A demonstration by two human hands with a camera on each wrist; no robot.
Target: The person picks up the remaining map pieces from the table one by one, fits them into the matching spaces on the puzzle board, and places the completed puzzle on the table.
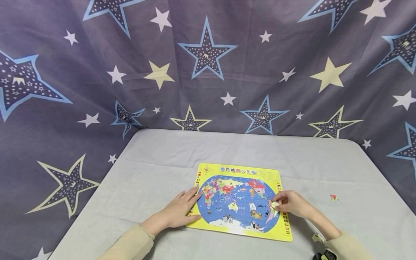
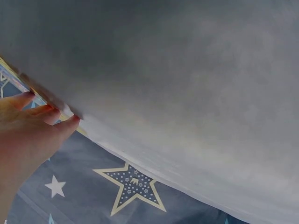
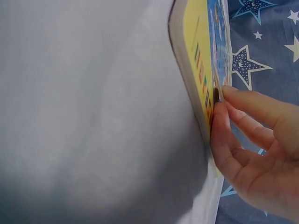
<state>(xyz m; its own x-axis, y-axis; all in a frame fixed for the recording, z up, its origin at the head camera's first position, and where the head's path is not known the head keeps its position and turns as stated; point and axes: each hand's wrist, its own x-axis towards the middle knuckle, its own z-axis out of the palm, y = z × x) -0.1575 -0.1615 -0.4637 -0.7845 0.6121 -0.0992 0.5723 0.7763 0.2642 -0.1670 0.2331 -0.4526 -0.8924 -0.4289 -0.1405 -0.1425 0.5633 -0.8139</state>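
Note:
A yellow-bordered world map jigsaw board (image 1: 276, 236) lies on the table, its blue oval filled with coloured continents and animals. Spread along its left edge, my left hand (image 1: 178, 211) rests with fingers extended over the border. The left wrist view shows those fingertips (image 2: 70, 122) right at the board's edge. At the map's right side, my right hand (image 1: 292, 204) pinches a small, thin puzzle piece (image 3: 218, 86) between thumb and fingers, low over South America. Most of that piece is hidden by the fingers.
A small red and green loose piece (image 1: 334, 198) lies on the grey-covered table (image 1: 169, 148) right of the board. By the right sleeve are a small pale piece (image 1: 317, 237) and a black wrist device (image 1: 325, 255). A star-patterned curtain (image 1: 208, 90) hangs behind.

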